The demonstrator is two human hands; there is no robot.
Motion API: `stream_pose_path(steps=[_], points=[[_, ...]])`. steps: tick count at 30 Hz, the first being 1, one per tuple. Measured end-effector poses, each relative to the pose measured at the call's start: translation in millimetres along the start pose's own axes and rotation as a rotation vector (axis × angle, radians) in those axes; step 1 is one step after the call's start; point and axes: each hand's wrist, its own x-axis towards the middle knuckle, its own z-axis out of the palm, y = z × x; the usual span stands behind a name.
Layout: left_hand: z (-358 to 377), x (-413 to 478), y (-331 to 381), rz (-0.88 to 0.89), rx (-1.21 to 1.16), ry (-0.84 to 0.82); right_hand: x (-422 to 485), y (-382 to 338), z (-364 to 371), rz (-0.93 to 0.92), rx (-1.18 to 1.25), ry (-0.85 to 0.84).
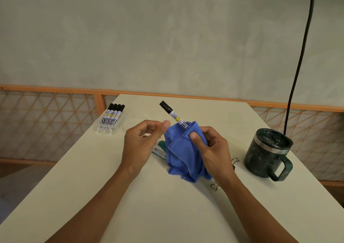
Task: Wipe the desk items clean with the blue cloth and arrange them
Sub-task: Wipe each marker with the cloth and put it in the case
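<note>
Two small wire binder clips lie nearest on the pale cream table, one just inside the right wrist and one just outside it. Above them the right hand is clamped on the crumpled blue cloth, thumb pressing a fold of it round the lower end of a white-barrelled marker with a black cap; the rest of the cloth hangs down to the tabletop. The left hand is just beside it, fingers loosely curled round nothing I can see, thumb tip at the cloth's edge; whether it touches I cannot tell. A green-and-white object shows between the left hand and the cloth, mostly hidden. The marker is held off the table, its long axis slanting out of the cloth up and away to the left, so the capped end is just beyond the left thumb. The left hand is the nearer one to take it there. I judge this to be mid-wipe on the barrel, and any pull through the cloth would run along that slant. Further right stands a dark green lidded mug with a steel band. At the far left corner sits a clear plastic case of black-capped markers — probably where this one goes. Beyond are an orange lattice railing and a hanging black cable.
</note>
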Motion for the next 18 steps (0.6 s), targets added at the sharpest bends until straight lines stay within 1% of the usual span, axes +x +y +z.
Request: stream_pose_path(steps=[5,12,18], points=[[8.6,-6.5,3.3,-0.014,-0.041,-0.047,-3.5,1.2,6.3,-0.007,-0.031,-0.007],[8.5,-6.1,5.1,-0.057,-0.104,0.003,-5.9,-1.6,5.2,-0.003,-0.024,-0.049],[11.3,-5.0,5.0,-0.130,-0.125,0.036,-8.0,0.6,6.5,-0.120,-0.169,-0.106]])
